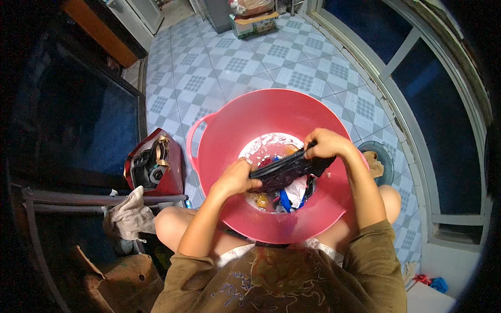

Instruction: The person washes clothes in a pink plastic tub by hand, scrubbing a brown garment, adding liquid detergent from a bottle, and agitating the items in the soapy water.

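A large pink plastic tub (pixel 270 105) stands before me, between my knees. My left hand (pixel 236 178) grips one end of a wet-looking black cloth (pixel 280 172), its thumb on the near side. The cloth's other end is pinched in my right hand (pixel 325 144), and it hangs stretched at a slant above the tub's bottom. Below it lie sudsy water (pixel 263 144) and several pieces of cloth, among them a white and blue one (pixel 293 194). Part of the tub's contents is hidden by the black cloth.
Left of the tub stands a red bag (pixel 174 172) with dark items in it; nearer hangs a beige cloth (pixel 133 217) on a rail. A grey basin (pixel 387 160) with a tan item stands at the right. A cardboard box (pixel 254 27) is on the tiled floor farther off, and windows line the right.
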Available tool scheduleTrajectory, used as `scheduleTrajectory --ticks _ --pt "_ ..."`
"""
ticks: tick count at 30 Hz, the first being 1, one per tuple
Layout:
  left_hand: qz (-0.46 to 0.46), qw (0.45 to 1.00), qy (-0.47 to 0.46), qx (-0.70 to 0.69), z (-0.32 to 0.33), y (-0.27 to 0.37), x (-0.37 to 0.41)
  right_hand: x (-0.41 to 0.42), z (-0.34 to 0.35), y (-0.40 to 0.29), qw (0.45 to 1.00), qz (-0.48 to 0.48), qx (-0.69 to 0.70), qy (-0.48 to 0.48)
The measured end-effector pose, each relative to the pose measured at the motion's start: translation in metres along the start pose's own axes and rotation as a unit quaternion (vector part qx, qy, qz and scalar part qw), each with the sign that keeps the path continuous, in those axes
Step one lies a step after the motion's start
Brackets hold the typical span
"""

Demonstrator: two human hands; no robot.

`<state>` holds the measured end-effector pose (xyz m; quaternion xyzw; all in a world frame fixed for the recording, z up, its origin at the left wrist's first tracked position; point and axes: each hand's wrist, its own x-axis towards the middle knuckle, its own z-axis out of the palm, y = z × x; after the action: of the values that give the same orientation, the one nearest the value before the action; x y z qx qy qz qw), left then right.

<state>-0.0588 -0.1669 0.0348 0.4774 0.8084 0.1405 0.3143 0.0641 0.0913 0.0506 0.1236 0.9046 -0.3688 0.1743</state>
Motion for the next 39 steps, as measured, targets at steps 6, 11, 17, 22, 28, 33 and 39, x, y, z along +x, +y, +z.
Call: scheduleTrajectory --ticks 6,11,17,22,28,33,39 --pt "0.084 0.763 0.048 -0.64 -0.008 -0.001 0.014 0.0 -0.009 0.012 0.886 -0.139 0.411 0.162" --pt "0.098 0.444 -0.028 -0.89 0.033 0.016 0.045 -0.001 0.052 -0.075 0.85 -0.298 0.378 0.213" --pt "0.032 0.528 0.12 -0.84 0.071 0.033 0.083 0.017 0.084 -0.081 0.812 -0.324 0.072 0.48" --pt "-0.155 0.528 -0.018 -0.835 0.04 0.051 0.065 0.03 0.078 -0.065 0.869 -0.12 0.191 0.441" --pt "-0.134 0.531 -0.042 -0.836 0.068 0.033 0.077 0.027 0.087 -0.056 0.883 -0.093 0.221 0.404" --pt "-0.116 0.716 0.002 -0.688 0.042 0.062 0.063 0.035 0.048 -0.014 0.806 0.065 0.506 0.3" --pt "0.04 0.913 0.311 -0.261 0.035 0.056 0.055 0.013 0.026 -0.013 0.52 0.15 0.834 0.11"
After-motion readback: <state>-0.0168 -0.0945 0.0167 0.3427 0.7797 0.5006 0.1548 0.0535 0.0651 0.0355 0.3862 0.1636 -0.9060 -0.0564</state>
